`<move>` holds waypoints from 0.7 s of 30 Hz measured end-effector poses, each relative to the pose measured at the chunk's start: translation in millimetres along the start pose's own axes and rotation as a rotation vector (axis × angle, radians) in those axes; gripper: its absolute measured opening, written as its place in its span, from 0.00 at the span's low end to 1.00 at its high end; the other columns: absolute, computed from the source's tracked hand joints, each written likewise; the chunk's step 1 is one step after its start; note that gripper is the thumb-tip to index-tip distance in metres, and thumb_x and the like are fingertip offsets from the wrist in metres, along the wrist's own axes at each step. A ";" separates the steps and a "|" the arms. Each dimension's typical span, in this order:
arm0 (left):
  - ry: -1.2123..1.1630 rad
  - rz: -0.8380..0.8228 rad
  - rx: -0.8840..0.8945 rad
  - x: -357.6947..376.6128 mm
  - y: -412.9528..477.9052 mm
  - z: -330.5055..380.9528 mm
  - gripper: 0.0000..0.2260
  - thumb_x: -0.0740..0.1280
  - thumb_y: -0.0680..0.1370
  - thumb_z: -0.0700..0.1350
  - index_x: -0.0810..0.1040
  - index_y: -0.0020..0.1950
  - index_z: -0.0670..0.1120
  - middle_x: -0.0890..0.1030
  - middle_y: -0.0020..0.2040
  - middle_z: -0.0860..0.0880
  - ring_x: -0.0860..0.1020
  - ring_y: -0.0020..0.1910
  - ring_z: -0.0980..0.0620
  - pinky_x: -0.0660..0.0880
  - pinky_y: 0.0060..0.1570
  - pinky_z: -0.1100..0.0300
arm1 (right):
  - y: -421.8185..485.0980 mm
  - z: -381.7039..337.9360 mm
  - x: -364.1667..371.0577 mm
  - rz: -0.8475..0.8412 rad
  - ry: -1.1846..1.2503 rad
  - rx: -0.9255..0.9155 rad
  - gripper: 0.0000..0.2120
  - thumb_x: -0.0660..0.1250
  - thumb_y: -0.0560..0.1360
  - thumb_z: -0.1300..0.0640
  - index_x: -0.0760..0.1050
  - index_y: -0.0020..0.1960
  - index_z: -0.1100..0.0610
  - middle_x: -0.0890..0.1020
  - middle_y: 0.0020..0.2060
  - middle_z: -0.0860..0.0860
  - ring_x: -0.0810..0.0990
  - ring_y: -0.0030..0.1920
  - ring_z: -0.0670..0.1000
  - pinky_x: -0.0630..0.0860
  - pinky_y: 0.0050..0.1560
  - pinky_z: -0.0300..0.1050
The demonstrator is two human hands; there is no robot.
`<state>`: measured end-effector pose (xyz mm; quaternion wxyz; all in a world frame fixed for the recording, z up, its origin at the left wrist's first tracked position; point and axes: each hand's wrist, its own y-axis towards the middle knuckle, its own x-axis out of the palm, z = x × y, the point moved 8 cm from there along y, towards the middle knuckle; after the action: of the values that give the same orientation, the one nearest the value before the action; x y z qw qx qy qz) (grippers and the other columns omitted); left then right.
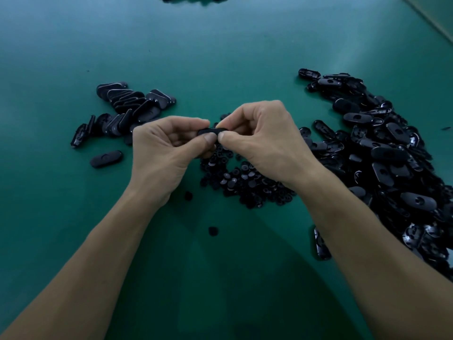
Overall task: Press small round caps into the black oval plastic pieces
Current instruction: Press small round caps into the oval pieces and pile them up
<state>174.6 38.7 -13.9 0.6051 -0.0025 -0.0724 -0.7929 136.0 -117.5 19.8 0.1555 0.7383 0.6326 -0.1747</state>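
A black oval plastic piece (212, 131) hangs above the green table, pinched between both hands. My left hand (166, 153) holds its left end with thumb and curled fingers. My right hand (259, 141) pinches its right end, thumb tip meeting the left thumb at the piece's near edge. Whether a cap sits in it is hidden by the fingers. Below the hands lies a heap of small round caps (240, 180).
A large pile of oval pieces (382, 153) spreads along the right. A smaller group of oval pieces (130, 106) lies at the left, one single piece (106, 158) near it. Two stray caps (213, 230) lie on the green table (220, 57) close to me.
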 end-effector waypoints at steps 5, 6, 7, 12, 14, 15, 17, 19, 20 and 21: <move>0.023 0.015 0.024 0.5 -1.3 2.2 0.07 0.76 0.69 0.36 0.84 0.42 0.47 0.85 0.35 0.49 0.82 0.32 0.54 0.80 0.37 0.62 | -3.1 -0.9 -1.6 -0.016 -0.004 -0.006 0.03 0.74 0.71 0.58 0.85 0.42 0.52 0.86 0.34 0.44 0.83 0.35 0.39 0.78 0.42 0.39; 0.043 0.017 0.034 0.6 -1.8 2.9 0.07 0.77 0.69 0.36 0.84 0.43 0.47 0.85 0.35 0.49 0.83 0.32 0.53 0.80 0.37 0.62 | -3.8 -1.1 -1.9 -0.028 -0.014 -0.004 0.03 0.74 0.72 0.59 0.85 0.43 0.51 0.85 0.34 0.44 0.83 0.36 0.39 0.78 0.43 0.38; 0.074 0.019 0.054 1.0 -2.1 4.5 0.08 0.77 0.70 0.37 0.84 0.43 0.48 0.86 0.36 0.49 0.83 0.33 0.53 0.81 0.39 0.61 | -4.4 -0.8 -2.6 -0.040 -0.033 0.003 0.04 0.74 0.73 0.59 0.85 0.44 0.50 0.85 0.34 0.43 0.83 0.37 0.38 0.78 0.44 0.37; 0.254 0.198 0.182 -18.1 -1.2 14.8 0.06 0.75 0.74 0.39 0.84 0.49 0.48 0.85 0.39 0.48 0.84 0.35 0.51 0.83 0.41 0.52 | -8.7 11.4 -32.8 0.085 -0.322 0.075 0.08 0.72 0.76 0.54 0.84 0.55 0.49 0.82 0.39 0.40 0.80 0.40 0.35 0.72 0.46 0.22; 0.336 0.309 0.209 -34.4 1.5 19.0 0.05 0.73 0.76 0.41 0.83 0.52 0.47 0.85 0.42 0.47 0.84 0.36 0.52 0.83 0.40 0.52 | -12.0 18.5 -53.4 0.155 -0.472 0.125 0.09 0.72 0.76 0.54 0.83 0.56 0.50 0.82 0.45 0.46 0.80 0.45 0.42 0.75 0.55 0.31; 0.383 0.347 0.214 -40.7 2.5 20.7 0.05 0.73 0.77 0.43 0.83 0.53 0.47 0.85 0.44 0.45 0.85 0.36 0.53 0.82 0.40 0.54 | -13.3 24.1 -61.9 0.162 -0.534 0.170 0.10 0.72 0.76 0.54 0.82 0.57 0.50 0.82 0.50 0.50 0.79 0.50 0.47 0.75 0.61 0.40; 0.492 0.382 0.227 -47.1 3.5 24.2 0.06 0.72 0.77 0.45 0.83 0.53 0.49 0.85 0.46 0.45 0.84 0.37 0.55 0.81 0.40 0.61 | -16.7 36.9 -73.1 0.121 -0.611 0.290 0.13 0.72 0.76 0.52 0.80 0.60 0.49 0.78 0.58 0.55 0.77 0.59 0.53 0.73 0.66 0.50; 0.634 0.399 0.236 -48.8 3.5 28.4 0.07 0.73 0.76 0.49 0.84 0.53 0.53 0.84 0.43 0.54 0.83 0.38 0.61 0.80 0.43 0.63 | -21.1 44.6 -78.1 0.066 -0.654 0.383 0.16 0.72 0.76 0.51 0.78 0.63 0.48 0.75 0.62 0.56 0.75 0.62 0.56 0.72 0.66 0.51; 0.700 0.409 0.223 -50.2 3.7 29.5 0.07 0.73 0.75 0.51 0.84 0.53 0.55 0.83 0.42 0.58 0.82 0.40 0.62 0.81 0.46 0.60 | -22.5 46.6 -79.3 0.051 -0.660 0.401 0.17 0.72 0.76 0.52 0.77 0.64 0.48 0.75 0.62 0.56 0.74 0.63 0.56 0.70 0.66 0.50; 0.751 0.415 0.197 -52.4 4.2 29.5 0.07 0.73 0.74 0.53 0.83 0.52 0.56 0.82 0.42 0.60 0.83 0.43 0.59 0.81 0.49 0.56 | -23.2 47.1 -80.3 0.049 -0.657 0.403 0.17 0.72 0.76 0.54 0.77 0.65 0.49 0.75 0.61 0.56 0.74 0.61 0.55 0.70 0.64 0.48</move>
<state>190.2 91.4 11.0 0.7334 0.3289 0.0793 -0.5896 99.1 -205.9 14.1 0.2057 0.6736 0.4843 -0.5190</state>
